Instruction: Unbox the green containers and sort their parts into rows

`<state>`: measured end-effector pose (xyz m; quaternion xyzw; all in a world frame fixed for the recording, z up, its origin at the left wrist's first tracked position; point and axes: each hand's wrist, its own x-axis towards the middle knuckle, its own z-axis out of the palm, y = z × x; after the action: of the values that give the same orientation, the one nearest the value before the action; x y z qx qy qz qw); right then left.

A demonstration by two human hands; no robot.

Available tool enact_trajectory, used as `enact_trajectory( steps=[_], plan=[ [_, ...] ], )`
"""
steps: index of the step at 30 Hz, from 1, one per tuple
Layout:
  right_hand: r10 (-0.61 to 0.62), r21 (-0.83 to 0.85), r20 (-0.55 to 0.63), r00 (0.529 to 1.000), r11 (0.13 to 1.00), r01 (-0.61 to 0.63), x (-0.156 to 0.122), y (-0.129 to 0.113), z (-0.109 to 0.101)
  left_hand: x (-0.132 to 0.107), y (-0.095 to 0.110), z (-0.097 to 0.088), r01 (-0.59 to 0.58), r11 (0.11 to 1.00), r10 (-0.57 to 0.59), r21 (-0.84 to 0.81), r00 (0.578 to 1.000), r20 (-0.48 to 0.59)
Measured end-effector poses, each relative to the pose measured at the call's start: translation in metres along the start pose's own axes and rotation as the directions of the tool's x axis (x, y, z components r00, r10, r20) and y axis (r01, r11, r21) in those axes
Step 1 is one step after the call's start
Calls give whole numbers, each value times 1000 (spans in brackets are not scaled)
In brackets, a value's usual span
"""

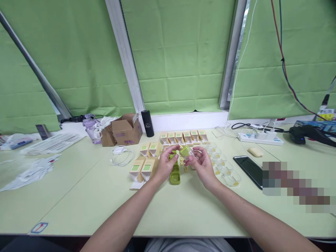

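Note:
A small green case with a clear part (186, 151) is held up between my two hands, just above the table. My right hand (204, 167) grips its clear side with thumb and fingers. The curled fingers of my left hand (166, 162) are at its green edge; their exact contact is hard to make out. Below, a column of green case pieces (175, 178) lies on the table, with small yellow pieces (181, 161) beside it. Several clear covers (232, 178) with yellow tabs spread out right of my right hand. Open cream boxes with green windows (149, 168) stand left of my left hand.
More cream boxes (187, 137) form a row at the back. Behind on the left are a brown carton (128, 131), a black bottle (147, 124) and a white charger cable (122, 154). A phone (249, 170) and a power strip (271, 138) lie to the right.

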<state>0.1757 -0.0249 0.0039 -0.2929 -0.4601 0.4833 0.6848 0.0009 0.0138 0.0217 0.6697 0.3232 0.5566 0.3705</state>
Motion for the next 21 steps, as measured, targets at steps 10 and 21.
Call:
enact_trajectory(
  steps=[10, 21],
  plan=[
    [127, 220, 171, 977, 962, -163, 0, -5, -1, -1, -11, 5, 59, 979, -38, -195, 993, 109],
    [175, 271, 255, 951, 931, -244, 0, -3, -1, -3, -2, 6, 102, 973, -77, -208, 990, 122]
  ],
)
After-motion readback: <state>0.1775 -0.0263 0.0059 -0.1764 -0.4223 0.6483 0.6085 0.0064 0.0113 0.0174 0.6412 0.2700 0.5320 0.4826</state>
